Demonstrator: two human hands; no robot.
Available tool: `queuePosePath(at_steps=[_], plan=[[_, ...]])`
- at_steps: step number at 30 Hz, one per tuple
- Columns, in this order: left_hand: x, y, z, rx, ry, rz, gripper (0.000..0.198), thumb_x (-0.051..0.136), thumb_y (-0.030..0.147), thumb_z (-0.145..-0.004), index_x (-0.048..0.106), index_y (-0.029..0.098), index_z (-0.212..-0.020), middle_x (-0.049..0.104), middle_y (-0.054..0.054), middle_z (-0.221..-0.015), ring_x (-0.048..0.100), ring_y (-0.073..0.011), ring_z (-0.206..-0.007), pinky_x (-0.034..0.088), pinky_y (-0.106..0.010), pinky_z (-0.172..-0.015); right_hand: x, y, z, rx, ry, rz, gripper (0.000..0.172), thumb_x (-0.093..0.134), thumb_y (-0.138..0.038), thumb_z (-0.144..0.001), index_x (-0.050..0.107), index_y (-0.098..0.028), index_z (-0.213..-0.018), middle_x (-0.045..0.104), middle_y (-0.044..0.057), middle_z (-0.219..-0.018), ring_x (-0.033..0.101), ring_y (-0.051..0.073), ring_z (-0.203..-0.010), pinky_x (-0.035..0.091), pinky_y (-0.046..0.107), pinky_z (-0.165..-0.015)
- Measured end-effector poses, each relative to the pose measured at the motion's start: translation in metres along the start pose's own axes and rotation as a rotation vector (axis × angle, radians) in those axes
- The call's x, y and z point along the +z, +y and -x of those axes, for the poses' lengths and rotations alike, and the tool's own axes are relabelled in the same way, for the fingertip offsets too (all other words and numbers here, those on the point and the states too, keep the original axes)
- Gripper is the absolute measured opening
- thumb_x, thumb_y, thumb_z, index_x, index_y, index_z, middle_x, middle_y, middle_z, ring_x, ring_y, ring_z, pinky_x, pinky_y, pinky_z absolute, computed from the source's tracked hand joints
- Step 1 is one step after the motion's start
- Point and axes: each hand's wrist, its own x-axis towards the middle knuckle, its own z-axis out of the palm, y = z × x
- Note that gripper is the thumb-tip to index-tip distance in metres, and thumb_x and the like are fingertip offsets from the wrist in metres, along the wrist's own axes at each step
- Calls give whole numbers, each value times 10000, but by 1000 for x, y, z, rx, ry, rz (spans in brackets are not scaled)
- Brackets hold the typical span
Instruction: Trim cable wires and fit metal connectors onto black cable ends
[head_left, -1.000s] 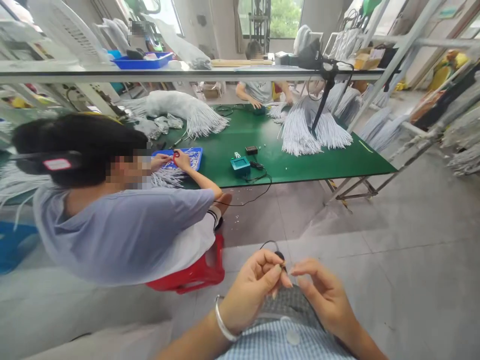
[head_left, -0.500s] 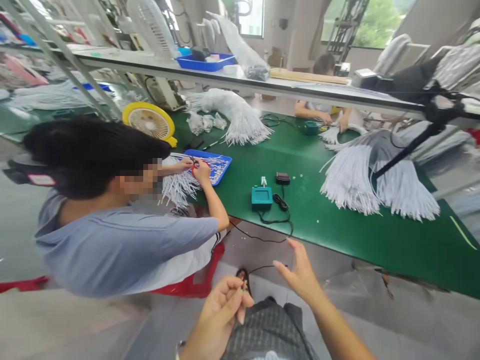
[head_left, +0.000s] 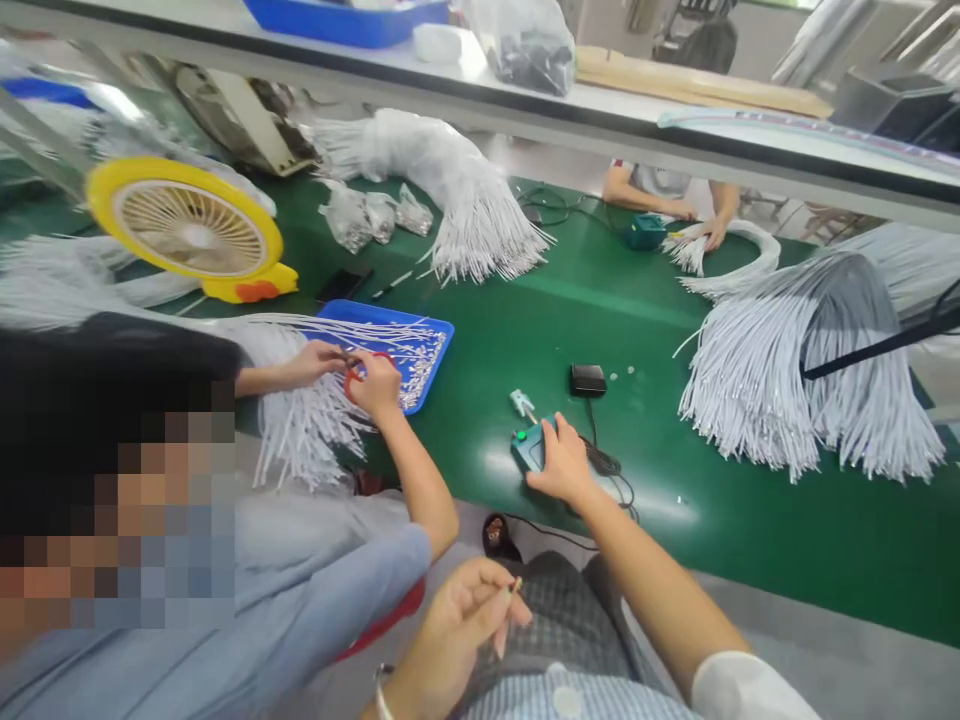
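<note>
Step seems to be gripping the near box (head_left: 529, 450): right hand (head_left: 561, 462) curls half-open round it, left hand (head_left: 474, 612) pinches a tiny piece (head_left: 516, 586); lifting would want slack cord (head_left: 602, 460).

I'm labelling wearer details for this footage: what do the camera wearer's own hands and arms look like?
Both the left hand and the right hand are ungloved. A pale, silvery bracelet rings the left wrist; no band shows on the right. A white sleeve covers the right arm near the elbow; the left sleeve is out of view.
</note>
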Motion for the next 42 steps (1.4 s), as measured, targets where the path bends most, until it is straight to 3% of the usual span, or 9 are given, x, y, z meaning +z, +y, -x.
queuePosePath(at_steps=[3, 5, 10, 13, 17, 20, 24, 31, 42], plan=[[4, 20, -30, -118, 33, 47, 457, 916, 464, -583, 669, 147, -801, 726, -17, -627, 490, -50, -446, 305, -176, -471, -15, 49, 30, -187, -165, 66, 949, 830, -267, -581, 451, -243, -1450, 305, 151, -1591, 362, 373, -1406, 296, 507, -1142], [9, 26, -49, -195, 53, 83, 466, 929, 441, -565, 688, 131, -816, 724, -26, -633, 500, -50, -456, 302, -170, -465, -25, 85, 52, -228, -238, 113, 985, 821, -191, -500, 490, -220, -1427, 365, 177, -1557, 390, 381, -1396, 316, 490, -1132], [26, 25, -92, -298, 60, 141, 429, 940, 392, -563, 665, 116, -745, 689, -25, -600, 530, -62, -477, 336, -169, -473, -55, 170, 83, -191, -233, 237, 837, 662, -44, -599, 523, -221, -1405, 369, 181, -1565, 347, 387, -1433, 252, 589, -1143], [44, 20, -111, -322, 75, 193, 389, 926, 358, -607, 656, 130, -770, 677, -10, -638, 565, -74, -538, 382, -170, -509, -75, 195, 86, -140, -149, 281, 680, 574, -1, -695, 578, -216, -1340, 418, 205, -1532, 346, 414, -1429, 214, 681, -1108], [76, 7, -130, -319, 83, 268, 404, 933, 361, -593, 638, 147, -767, 642, 16, -640, 544, -74, -550, 386, -179, -511, -91, 173, 79, -152, 35, 137, 268, 532, -170, -885, 665, -192, -1117, 636, 200, -1305, 530, 385, -1286, 283, 693, -1069], [95, -12, -141, -298, 96, 318, 414, 942, 359, -576, 618, 148, -726, 628, 22, -631, 529, -71, -547, 401, -195, -534, -82, 132, 74, -235, -4, -483, 134, 541, -221, -941, 675, -222, -935, 741, 84, -921, 703, 221, -893, 556, 393, -825], [103, -46, -148, -281, 147, 377, 418, 944, 360, -571, 605, 146, -692, 621, 24, -615, 521, -72, -541, 400, -203, -534, -45, 102, 74, 4, -20, -1069, 93, 582, -250, -933, 670, -220, -936, 671, 48, -867, 684, 166, -773, 583, 276, -669], [99, -83, -148, -268, 234, 425, 388, 925, 344, -613, 607, 143, -709, 623, 19, -644, 529, -74, -560, 391, -197, -519, -14, 118, 75, 23, -124, -1139, 169, 556, -267, -958, 706, -225, -1023, 673, 58, -896, 693, 163, -788, 599, 285, -687], [97, -93, -156, -163, 328, 342, 369, 906, 354, -637, 614, 157, -747, 625, 33, -635, 539, -80, -569, 415, -214, -555, -8, 124, 83, -49, -142, -1054, 336, 524, -192, -966, 676, -326, -1234, 706, 68, -1154, 685, 195, -1053, 596, 347, -882]])
